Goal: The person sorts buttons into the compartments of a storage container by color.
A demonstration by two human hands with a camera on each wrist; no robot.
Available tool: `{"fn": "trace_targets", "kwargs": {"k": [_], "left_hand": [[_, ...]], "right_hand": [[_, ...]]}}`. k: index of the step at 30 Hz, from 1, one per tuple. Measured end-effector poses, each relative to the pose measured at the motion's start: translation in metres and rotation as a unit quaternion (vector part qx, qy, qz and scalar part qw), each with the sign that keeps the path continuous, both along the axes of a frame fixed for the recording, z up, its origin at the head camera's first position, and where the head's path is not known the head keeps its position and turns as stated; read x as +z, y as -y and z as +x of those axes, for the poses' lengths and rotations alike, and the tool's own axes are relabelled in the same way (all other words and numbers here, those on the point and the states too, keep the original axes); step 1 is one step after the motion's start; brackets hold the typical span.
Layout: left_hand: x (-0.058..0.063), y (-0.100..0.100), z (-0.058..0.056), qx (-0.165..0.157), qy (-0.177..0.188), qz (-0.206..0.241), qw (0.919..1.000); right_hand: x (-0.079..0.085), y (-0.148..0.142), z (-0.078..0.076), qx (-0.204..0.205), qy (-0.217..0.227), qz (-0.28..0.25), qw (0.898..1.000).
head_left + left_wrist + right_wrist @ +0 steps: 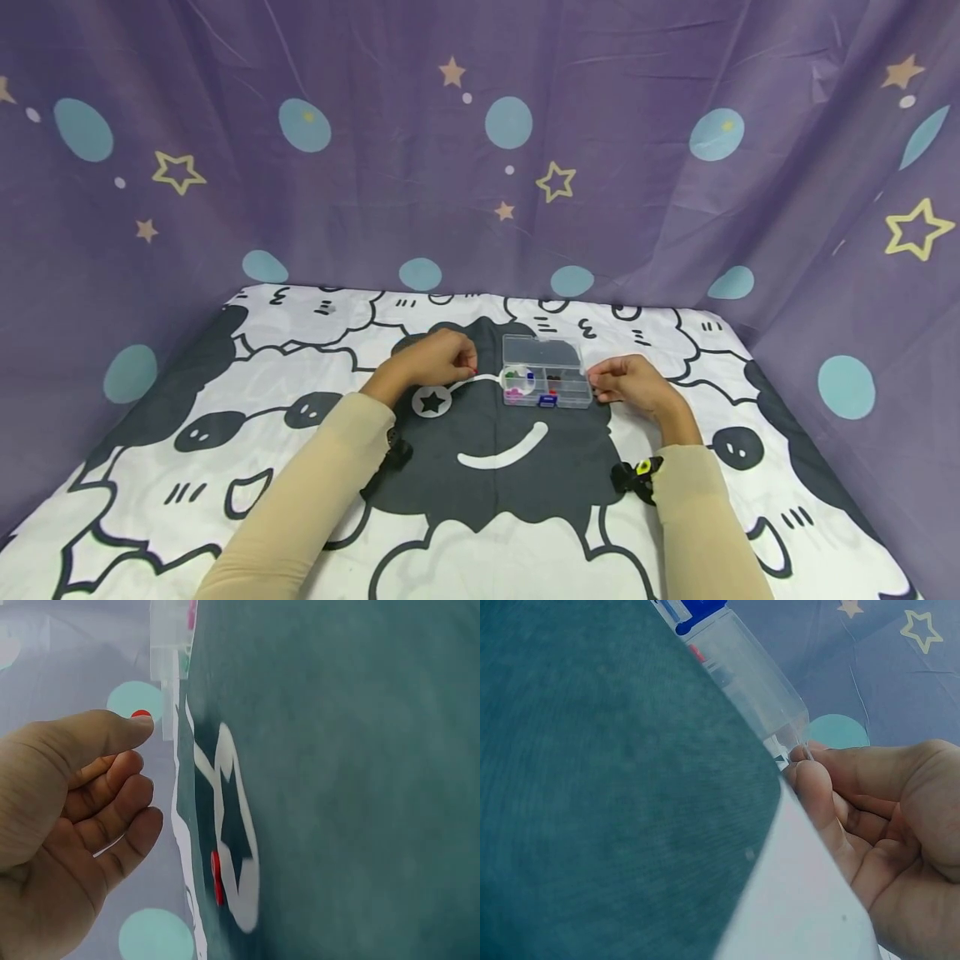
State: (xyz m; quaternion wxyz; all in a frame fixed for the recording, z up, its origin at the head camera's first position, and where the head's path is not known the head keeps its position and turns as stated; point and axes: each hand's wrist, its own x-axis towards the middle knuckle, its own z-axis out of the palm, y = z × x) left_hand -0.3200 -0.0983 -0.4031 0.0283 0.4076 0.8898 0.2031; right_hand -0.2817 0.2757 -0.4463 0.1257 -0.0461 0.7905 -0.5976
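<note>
A clear plastic compartment box [567, 398] with a blue latch [548, 401] stands on the dark patch of the cloth, its lid [542, 350] raised at the back. Small green, blue, pink, red and dark pieces lie in its compartments. My left hand [442, 360], left of the box, pinches a small red piece [141, 714] at the thumb tip, mostly covered by the fingers. Another flat red piece [217, 877] lies on the cloth beside the printed star. At the box's right end, my right hand [632, 383] pinches its clear edge [808, 752] between thumb and finger.
A printed cloth [420, 550] with cartoon faces covers the table. Purple curtains [390, 200] with stars and dots hang behind and at both sides. Dark straps [637, 479] circle both wrists over beige sleeves.
</note>
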Motion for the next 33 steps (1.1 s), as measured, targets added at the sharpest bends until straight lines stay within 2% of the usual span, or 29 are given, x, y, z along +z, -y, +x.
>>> {"fn": "trace_targets", "kwargs": {"k": [9, 14, 23, 33], "left_hand": [[0.003, -0.017, 0.001, -0.008, 0.011, 0.009, 0.9999], [0.001, -0.031, 0.001, -0.019, 0.018, 0.012, 0.9996], [-0.001, -0.059, 0.003, -0.044, 0.004, 0.015, 0.9989], [-0.002, -0.085, 0.006, -0.056, -0.001, 0.032, 0.9979]], "right_hand": [[0.000, 0.001, -0.001, -0.006, 0.005, 0.004, 1.000], [0.000, 0.000, -0.001, -0.003, 0.001, 0.007, 1.000], [-0.001, 0.001, 0.000, -0.006, 0.000, 0.013, 1.000], [-0.003, 0.000, -0.002, -0.010, 0.003, 0.012, 1.000]]}}
